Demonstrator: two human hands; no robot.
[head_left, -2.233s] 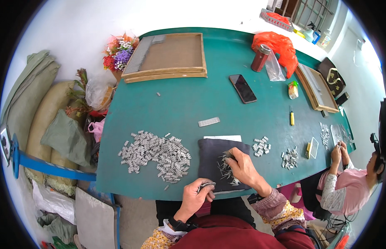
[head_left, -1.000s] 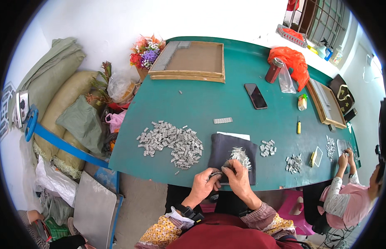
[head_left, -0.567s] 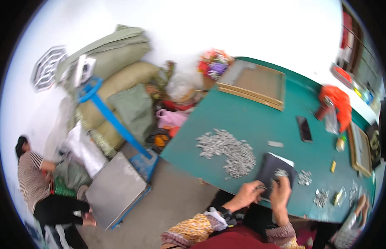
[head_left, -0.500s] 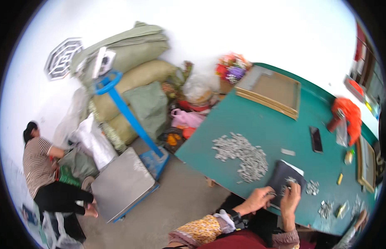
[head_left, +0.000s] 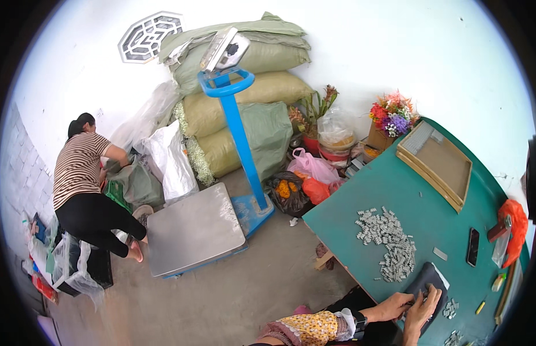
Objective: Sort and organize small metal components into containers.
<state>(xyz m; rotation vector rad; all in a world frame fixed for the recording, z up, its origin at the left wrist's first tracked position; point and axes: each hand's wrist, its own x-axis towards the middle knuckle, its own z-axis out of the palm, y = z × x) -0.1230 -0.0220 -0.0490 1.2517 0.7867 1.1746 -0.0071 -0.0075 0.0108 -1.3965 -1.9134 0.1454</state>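
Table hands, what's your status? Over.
Left hand and right hand close together at dark pad; grip unclear. Grey pieces piled left. Nothing visibly blocking.

white wall (head_left: 383, 46) | 1 octagonal lattice (head_left: 149, 37), upper left | grey floor (head_left: 279, 259) | green-topped table (head_left: 343, 222), right

A green table (head_left: 389, 184) fills the frame's lower right. Directly on it lie a wooden tray (head_left: 450, 166) towards the frame's right edge, a heap of grey pieces (head_left: 386, 245) below, then a dark cloth (head_left: 419, 281) and a black phone (head_left: 473, 247) lower right.
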